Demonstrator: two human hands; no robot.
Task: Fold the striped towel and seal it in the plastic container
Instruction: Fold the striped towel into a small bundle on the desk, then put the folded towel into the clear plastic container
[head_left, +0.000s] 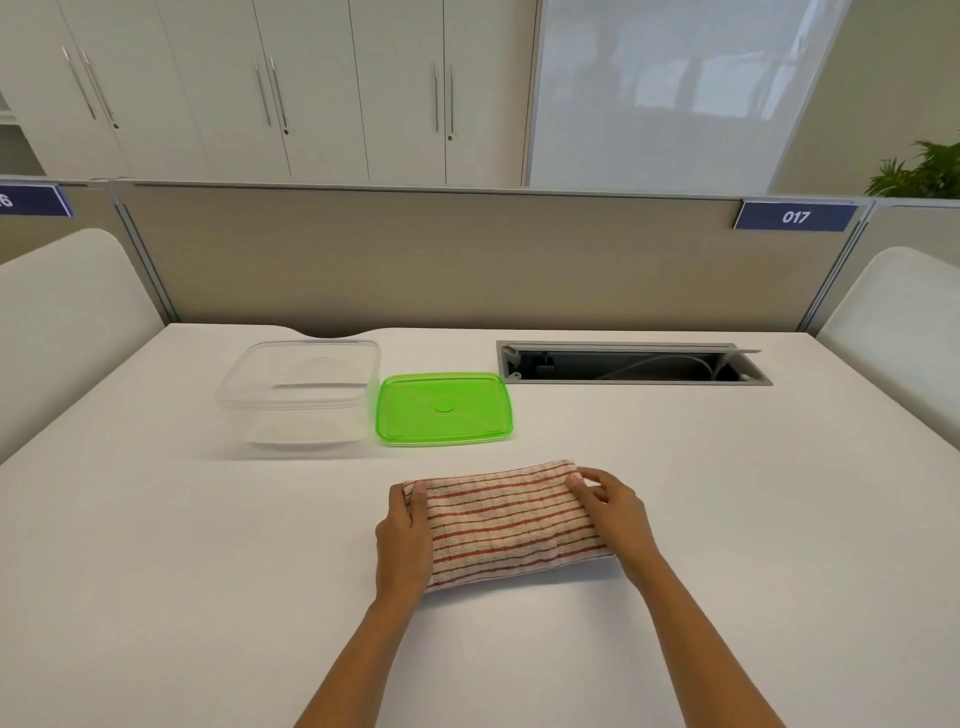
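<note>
The striped towel (506, 525), cream with red stripes, lies folded into a thick rectangle on the white table (208, 545) in front of me. My left hand (405, 540) grips its left end, fingers curled over the top edge. At the right end my right hand (613, 509) holds the towel the same way. The clear plastic container (298, 397) stands open and empty at the back left. Its green lid (444, 408) lies flat on the table just right of it, apart from the towel.
An open cable hatch (631, 362) is sunk into the table at the back right. A beige partition (467, 260) runs along the table's far edge, with white side panels to the left and right.
</note>
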